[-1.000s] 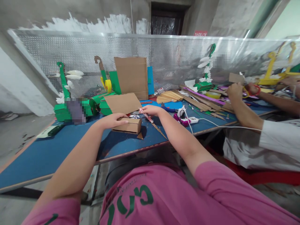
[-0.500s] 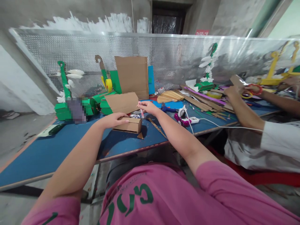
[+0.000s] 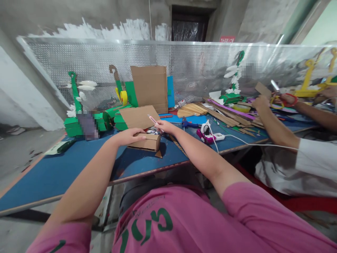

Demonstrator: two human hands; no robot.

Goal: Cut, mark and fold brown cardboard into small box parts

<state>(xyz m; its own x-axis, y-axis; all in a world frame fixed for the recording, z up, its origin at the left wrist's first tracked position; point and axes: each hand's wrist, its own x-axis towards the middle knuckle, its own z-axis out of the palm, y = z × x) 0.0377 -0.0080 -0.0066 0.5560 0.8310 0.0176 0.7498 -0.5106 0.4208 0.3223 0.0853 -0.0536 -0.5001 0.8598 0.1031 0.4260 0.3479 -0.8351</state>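
Note:
My left hand (image 3: 129, 136) rests flat on top of a small brown cardboard box (image 3: 149, 142) that lies on the blue table (image 3: 65, 165). Just right of it, my right hand (image 3: 165, 127) grips a slim pink pen-like tool (image 3: 153, 120), whose free end points up and to the left over the box. A loose cardboard scrap (image 3: 158, 154) lies at the box's near corner. A slanted cardboard sheet (image 3: 138, 117) lies just behind the box.
Green paper models (image 3: 86, 121) and an upright cardboard panel (image 3: 150, 86) stand at the back by a perforated metal screen (image 3: 184, 65). A pink and white glue gun (image 3: 204, 131) with a white cord lies to the right. A co-worker's hand (image 3: 261, 102) works with cardboard and scissors at far right.
My right hand has lifted the pink tool off the table, swung its end up and left, and moved closer to the box. My left hand stays on the box.

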